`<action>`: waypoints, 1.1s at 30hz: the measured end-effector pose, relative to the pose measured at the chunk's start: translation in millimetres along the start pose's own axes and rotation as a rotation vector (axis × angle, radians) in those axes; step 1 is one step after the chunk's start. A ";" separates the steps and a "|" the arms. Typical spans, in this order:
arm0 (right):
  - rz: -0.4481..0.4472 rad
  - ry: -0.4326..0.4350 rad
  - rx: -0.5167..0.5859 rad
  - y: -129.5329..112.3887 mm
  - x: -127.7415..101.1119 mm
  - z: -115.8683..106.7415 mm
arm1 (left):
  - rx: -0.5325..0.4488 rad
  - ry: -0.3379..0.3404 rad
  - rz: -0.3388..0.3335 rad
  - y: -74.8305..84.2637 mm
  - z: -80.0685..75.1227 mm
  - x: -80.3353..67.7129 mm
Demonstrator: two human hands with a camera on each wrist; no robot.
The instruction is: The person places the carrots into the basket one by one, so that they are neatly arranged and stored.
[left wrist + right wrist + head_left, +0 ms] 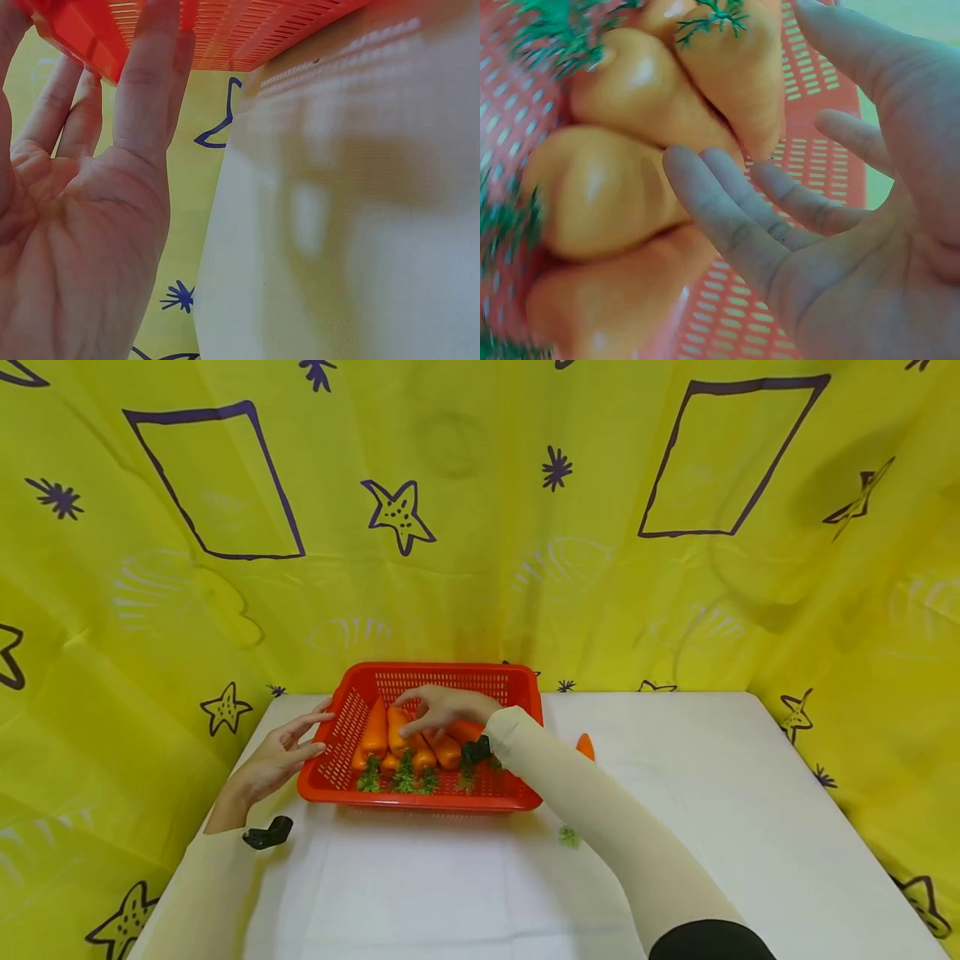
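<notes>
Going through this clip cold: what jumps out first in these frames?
The red basket at the far middle of the white table, packed with orange carrots with green tops. The right hand hovers open over the carrots with no grip on any, and the left hand rests open against the basket's left side. One more carrot lies on the table just right of the basket.

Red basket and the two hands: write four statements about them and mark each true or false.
1. The red basket holds several carrots. True.
2. The right hand grips a carrot and lifts it clear of the basket. False: its fingers are spread open over the carrots, holding none.
3. The left hand is open beside the basket's left wall. True.
4. Every carrot is in the basket. False: one carrot lies on the table, to the basket's right.
</notes>
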State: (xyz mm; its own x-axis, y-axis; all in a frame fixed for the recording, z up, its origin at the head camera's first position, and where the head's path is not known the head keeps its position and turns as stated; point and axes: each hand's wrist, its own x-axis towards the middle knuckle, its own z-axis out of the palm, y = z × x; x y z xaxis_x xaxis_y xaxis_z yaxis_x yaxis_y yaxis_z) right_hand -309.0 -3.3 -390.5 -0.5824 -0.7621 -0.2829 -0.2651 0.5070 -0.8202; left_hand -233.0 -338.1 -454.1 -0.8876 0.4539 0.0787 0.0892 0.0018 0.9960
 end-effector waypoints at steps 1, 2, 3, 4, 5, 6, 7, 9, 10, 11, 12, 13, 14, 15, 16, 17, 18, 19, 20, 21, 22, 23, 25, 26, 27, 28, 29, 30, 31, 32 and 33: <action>-0.005 0.000 -0.035 -1.4 -3.2 -1.5 | 0.000 -0.001 0.000 -0.3 -0.5 0.0; -0.014 0.000 -0.068 -2.7 -6.6 -3.1 | -0.002 -0.004 0.002 -0.5 -0.8 -0.2; -0.024 0.005 -0.109 -4.0 -10.3 -4.8 | -0.003 -0.004 0.002 -0.5 -1.0 -0.4; -0.039 0.011 -0.159 -5.3 -14.2 -6.7 | -0.003 -0.003 0.002 -0.4 -1.1 -0.5; -0.057 0.016 -0.199 -6.8 -18.7 -8.7 | -0.005 -0.003 0.002 -0.2 -1.2 -0.6; -0.074 0.025 -0.241 -7.8 -23.1 -11.0 | -0.005 -0.001 0.001 0.1 -1.3 -0.8; -0.092 0.035 -0.280 -8.9 -28.0 -13.2 | -0.005 0.001 0.000 0.5 -1.3 -1.0; -0.123 0.065 -0.373 -10.4 -38.1 -17.6 | -0.003 0.003 0.000 1.4 -1.1 -1.0; -0.139 0.078 -0.418 -10.5 -43.4 -19.8 | 0.000 0.002 0.000 1.9 -0.8 -0.9; -0.150 0.090 -0.452 -10.6 -48.5 -21.7 | 0.001 0.001 -0.001 2.3 -0.4 -0.9; -0.158 0.103 -0.485 -10.0 -54.0 -23.5 | 0.001 0.000 -0.002 2.6 -0.1 -0.9; -0.167 0.116 -0.509 -9.6 -59.6 -25.2 | 0.001 0.000 -0.003 2.8 0.2 -1.0; -0.176 0.130 -0.533 -8.5 -65.1 -26.8 | -0.001 -0.001 -0.004 2.9 0.6 -1.1; -0.178 0.144 -0.551 -7.4 -71.1 -28.5 | -0.004 -0.001 -0.005 2.8 0.7 -1.2; -0.179 0.159 -0.564 -6.1 -77.7 -30.1 | -0.006 -0.001 -0.007 2.8 0.9 -1.2; -0.173 0.176 -0.572 -5.0 -84.2 -31.9 | -0.007 -0.001 -0.008 2.7 1.0 -1.2; -0.169 0.191 -0.573 -3.5 -90.9 -34.0 | -0.007 0.000 -0.008 2.6 0.9 -1.0; -0.168 0.207 -0.571 -2.0 -97.5 -36.1 | -0.006 0.001 -0.006 2.4 0.9 -0.7; -0.165 0.224 -0.569 -0.3 -104.2 -38.2 | -0.004 0.001 -0.004 2.2 0.8 -0.4; -0.165 0.240 -0.563 1.3 -111.0 -40.4 | -0.003 0.002 -0.002 2.1 0.8 -0.2; -0.168 0.256 -0.550 3.7 -117.7 -42.3 | -0.001 0.003 0.000 2.1 0.9 0.1; -0.171 0.272 -0.540 6.4 -124.2 -44.1 | 0.000 0.002 0.001 2.2 1.0 0.3; -0.178 0.307 -0.521 12.9 -137.4 -47.3 | 0.000 0.002 -0.001 2.5 1.3 0.4; -0.178 0.325 -0.513 15.9 -144.2 -48.5 | 0.000 0.002 -0.004 2.7 1.5 0.3; -0.179 0.342 -0.510 19.6 -150.8 -49.8 | -0.002 0.003 -0.006 2.7 1.7 0.1; -0.174 0.358 -0.504 23.3 -157.7 -50.9 | -0.004 0.004 -0.008 2.8 1.8 0.0; -0.171 0.373 -0.502 27.0 -164.6 -52.1 | -0.006 0.004 -0.010 2.8 1.9 -0.2; -0.165 0.387 -0.499 30.7 -171.5 -53.1 | -0.006 0.005 -0.010 2.5 1.9 -0.4; -0.157 0.399 -0.493 34.4 -178.5 -54.1 | -0.007 0.007 -0.011 2.5 1.7 -0.7; -0.150 0.412 -0.486 38.0 -185.5 -54.9 | -0.007 0.008 -0.008 2.5 1.6 -1.0; -0.143 0.424 -0.481 42.2 -192.4 -55.7 | -0.007 0.007 -0.006 2.3 1.5 -1.4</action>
State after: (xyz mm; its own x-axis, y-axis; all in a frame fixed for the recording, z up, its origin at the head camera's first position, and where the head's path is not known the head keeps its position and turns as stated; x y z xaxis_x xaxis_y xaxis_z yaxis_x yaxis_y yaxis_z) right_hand -250.9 187.2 -343.0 -0.7424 -0.6603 0.1135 -0.6190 0.6112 -0.4932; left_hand -230.9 -337.3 -452.0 -0.8913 0.4475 0.0734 0.0812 -0.0018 0.9967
